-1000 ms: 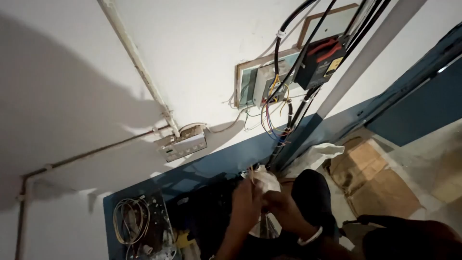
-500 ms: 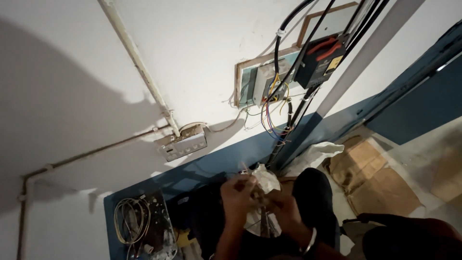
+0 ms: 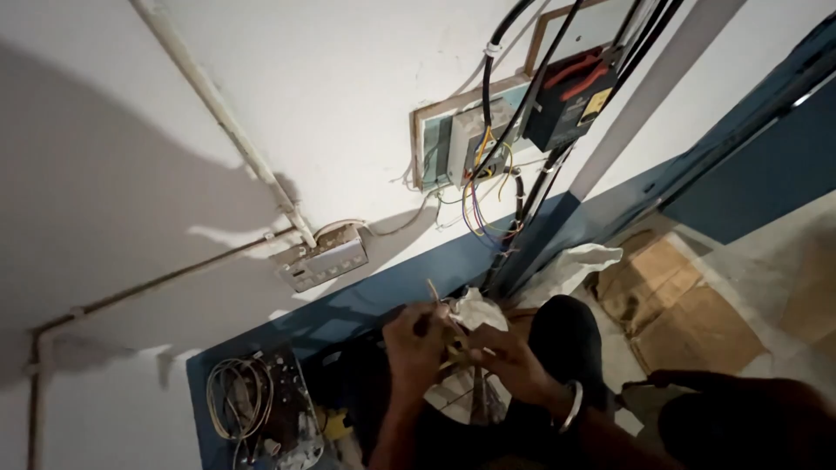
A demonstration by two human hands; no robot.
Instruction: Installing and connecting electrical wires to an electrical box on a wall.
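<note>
My left hand (image 3: 416, 338) and my right hand (image 3: 514, 365) are close together low in the head view, just in front of the blue base of the wall. Both pinch a small bundle of thin wires (image 3: 456, 352). One stiff end (image 3: 430, 290) sticks up above my left fingers, and strands hang down below my hands. A crumpled white bag (image 3: 477, 309) lies right behind my fingers. My right wrist carries a metal bracelet (image 3: 570, 406). What the fingers grip is partly hidden by the hands.
An open wall box (image 3: 470, 139) spills coloured wires, with a black switch unit (image 3: 570, 100) and black cables beside it. A loose switch plate (image 3: 324, 259) hangs under a white conduit (image 3: 222, 109). A wire coil (image 3: 239, 400) lies at lower left, flattened cardboard (image 3: 688, 309) at right.
My hands have drawn slightly apart: the left one shifted left and up, the right one stayed low. The wire end now shows above my left fingers.
</note>
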